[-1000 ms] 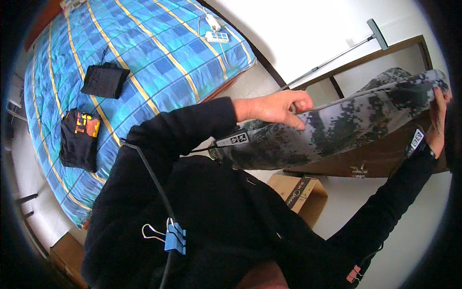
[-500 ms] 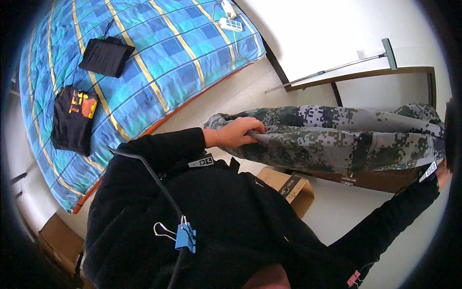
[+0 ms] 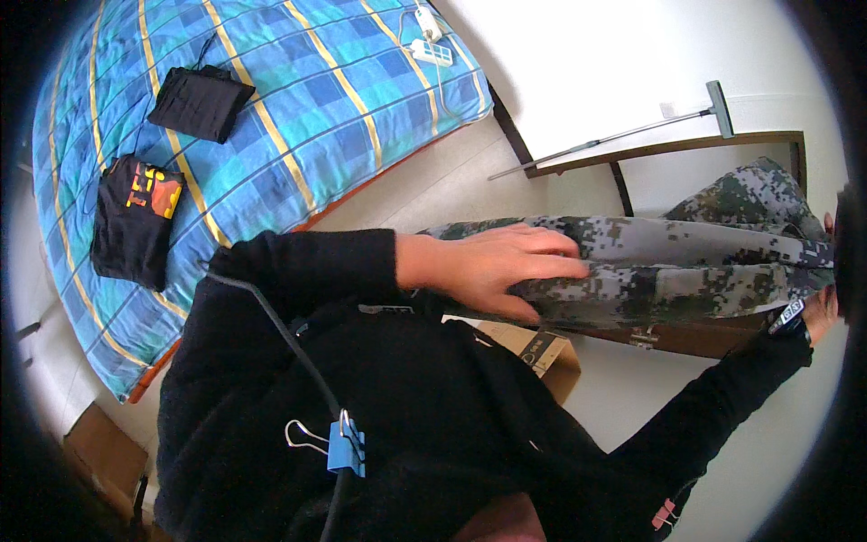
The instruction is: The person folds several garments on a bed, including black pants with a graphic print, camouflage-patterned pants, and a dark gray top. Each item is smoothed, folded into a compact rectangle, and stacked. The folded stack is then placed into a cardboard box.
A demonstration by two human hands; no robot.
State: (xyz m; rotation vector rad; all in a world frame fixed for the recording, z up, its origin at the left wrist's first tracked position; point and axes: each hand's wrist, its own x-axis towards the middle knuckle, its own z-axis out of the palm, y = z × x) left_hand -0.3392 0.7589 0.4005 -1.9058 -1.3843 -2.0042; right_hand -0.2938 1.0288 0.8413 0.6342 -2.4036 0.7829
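Note:
A pair of grey-green camouflage trousers (image 3: 650, 287) stretches sideways in front of me, its lengths lying alongside each other. My left hand (image 3: 506, 265) rests over the left part of the cloth, fingers extended and thumb apart. At the far right rim my right hand (image 3: 820, 314) grips the other end of the trousers; the dark picture edge partly hides its fingers. A flap of the camouflage cloth sticks up near that end.
Left of me a bed (image 3: 298, 108) with a blue checked cover holds a folded black garment (image 3: 200, 104), a printed black garment (image 3: 135, 226) and a power strip (image 3: 432, 52). A cardboard box (image 3: 519, 341) stands below the trousers. A long-handled squeegee (image 3: 632, 129) leans by the wall.
My left hand has moved right along the trousers and loosened from a pinch to spread fingers. The cloth near my right hand has narrowed, and a flap there now rises.

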